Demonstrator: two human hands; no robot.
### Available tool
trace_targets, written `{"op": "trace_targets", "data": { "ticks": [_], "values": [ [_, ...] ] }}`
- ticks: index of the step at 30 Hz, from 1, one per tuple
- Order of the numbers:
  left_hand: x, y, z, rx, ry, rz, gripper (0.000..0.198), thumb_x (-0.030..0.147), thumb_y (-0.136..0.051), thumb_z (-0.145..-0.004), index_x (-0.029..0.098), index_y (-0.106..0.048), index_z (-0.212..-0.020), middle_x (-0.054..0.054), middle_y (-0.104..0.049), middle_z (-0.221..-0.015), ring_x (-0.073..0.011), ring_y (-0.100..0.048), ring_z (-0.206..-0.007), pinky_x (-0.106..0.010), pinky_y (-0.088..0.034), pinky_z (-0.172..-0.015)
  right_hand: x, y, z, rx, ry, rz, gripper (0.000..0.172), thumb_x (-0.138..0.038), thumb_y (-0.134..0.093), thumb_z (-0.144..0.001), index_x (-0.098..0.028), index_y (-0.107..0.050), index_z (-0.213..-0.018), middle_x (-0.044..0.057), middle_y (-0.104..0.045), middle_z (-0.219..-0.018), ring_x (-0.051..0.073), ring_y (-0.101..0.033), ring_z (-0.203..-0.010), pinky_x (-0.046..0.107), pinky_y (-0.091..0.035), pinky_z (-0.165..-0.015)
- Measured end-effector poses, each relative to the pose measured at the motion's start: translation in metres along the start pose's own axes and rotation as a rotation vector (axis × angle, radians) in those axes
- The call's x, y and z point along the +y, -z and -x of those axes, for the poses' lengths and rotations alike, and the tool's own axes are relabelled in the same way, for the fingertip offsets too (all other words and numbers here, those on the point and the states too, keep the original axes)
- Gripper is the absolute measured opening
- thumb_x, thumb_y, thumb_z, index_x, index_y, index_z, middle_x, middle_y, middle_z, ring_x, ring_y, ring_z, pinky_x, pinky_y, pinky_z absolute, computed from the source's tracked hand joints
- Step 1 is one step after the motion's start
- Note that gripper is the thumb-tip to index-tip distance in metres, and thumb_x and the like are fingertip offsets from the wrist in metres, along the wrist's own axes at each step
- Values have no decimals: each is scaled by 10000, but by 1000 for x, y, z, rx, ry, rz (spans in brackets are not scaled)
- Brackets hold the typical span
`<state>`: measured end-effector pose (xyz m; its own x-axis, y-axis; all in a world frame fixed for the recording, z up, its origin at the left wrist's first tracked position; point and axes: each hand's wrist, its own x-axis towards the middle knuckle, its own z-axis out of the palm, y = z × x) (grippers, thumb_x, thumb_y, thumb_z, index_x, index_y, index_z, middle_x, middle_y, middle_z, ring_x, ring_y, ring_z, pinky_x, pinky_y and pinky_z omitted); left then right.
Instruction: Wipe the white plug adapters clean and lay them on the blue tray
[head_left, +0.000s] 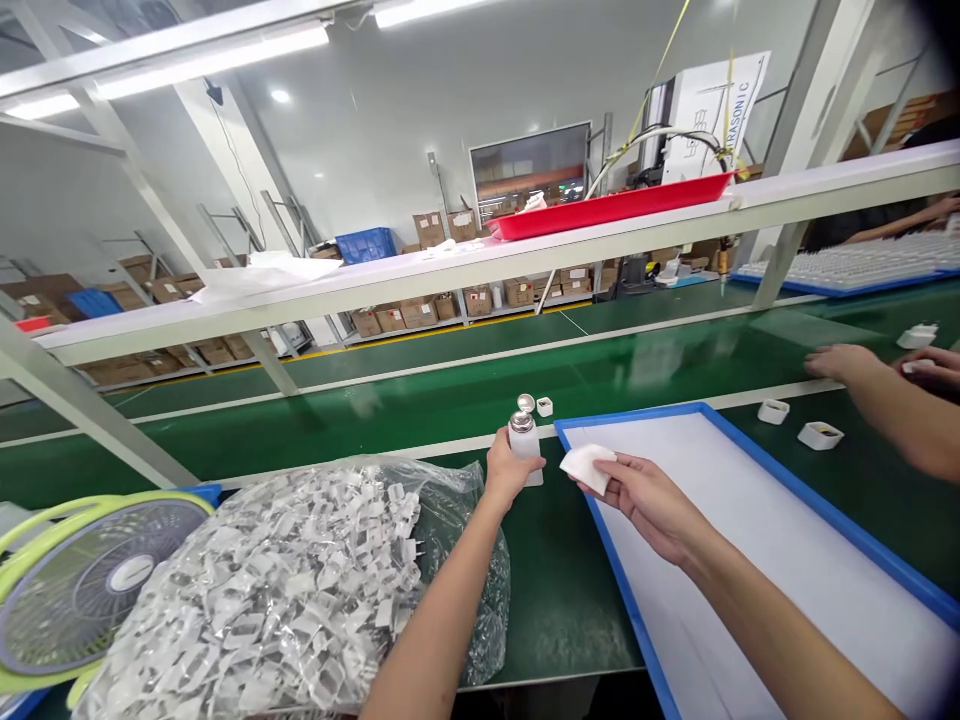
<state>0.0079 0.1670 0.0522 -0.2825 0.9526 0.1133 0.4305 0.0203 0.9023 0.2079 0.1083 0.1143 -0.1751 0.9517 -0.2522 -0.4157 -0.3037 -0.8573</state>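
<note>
My left hand (508, 468) is wrapped round a white pump dispenser bottle (528, 447) with a silver top, its round lid flipped up. The bottle stands upright at the far side of the green bench. In my right hand (645, 500) a folded white wipe (589, 464) is pinched between thumb and fingers, above the left edge of a blue-rimmed tray (611, 540). Just beyond the bottle sits a small white plastic housing (544, 406). To the left lies a clear plastic bag (300, 590) heaped with white plastic pieces.
A lime-green fan (112, 590) stands at the far left. Above the bench runs a white shelf (390, 277) bearing a red tray (607, 208). On the right are two white housings (820, 435) and a co-worker's hands (847, 365), with a tray of white parts (862, 265) behind.
</note>
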Motion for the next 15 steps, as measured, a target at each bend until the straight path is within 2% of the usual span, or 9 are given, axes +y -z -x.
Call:
{"op": "trace_targets", "data": {
  "ticks": [4,7,11,15],
  "values": [
    [-7,-9,-2,32,-8,-73,621,166,-881,-608,186,-610,-1166,-100,-731,-1112,-265,-692,-1004,-322,-498,-814,0,-5,-12,12,15,11,120,-106,-646,-937,-91,-744,-1005,110,-774,-1024,190,-744,-932,271,-615,-834],
    [-4,-11,-1,30,-54,-129,583,128,-823,-623,166,-604,-1162,-106,-724,-1091,-270,-690,-993,-321,-491,-800,1,-6,-17,14,9,24,90,-103,-639,-958,-96,-716,-1003,72,-763,-1017,158,-739,-919,301,-616,-835],
    [8,-4,7,-10,-177,-220,607,65,-781,-588,185,-604,-1156,-89,-688,-1137,-276,-647,-1063,-331,-471,-866,-1,-3,-16,5,0,11,68,-115,-637,-968,-100,-700,-987,50,-752,-996,149,-736,-899,327,-618,-833],
    [20,5,19,-36,-273,-324,578,40,-734,-599,203,-591,-1135,-81,-638,-1169,-275,-577,-1131,-329,-456,-912,-4,2,-8,14,14,-29,113,-98,-609,-958,-74,-717,-982,105,-763,-996,192,-742,-910,338,-625,-859]
  ]
}}
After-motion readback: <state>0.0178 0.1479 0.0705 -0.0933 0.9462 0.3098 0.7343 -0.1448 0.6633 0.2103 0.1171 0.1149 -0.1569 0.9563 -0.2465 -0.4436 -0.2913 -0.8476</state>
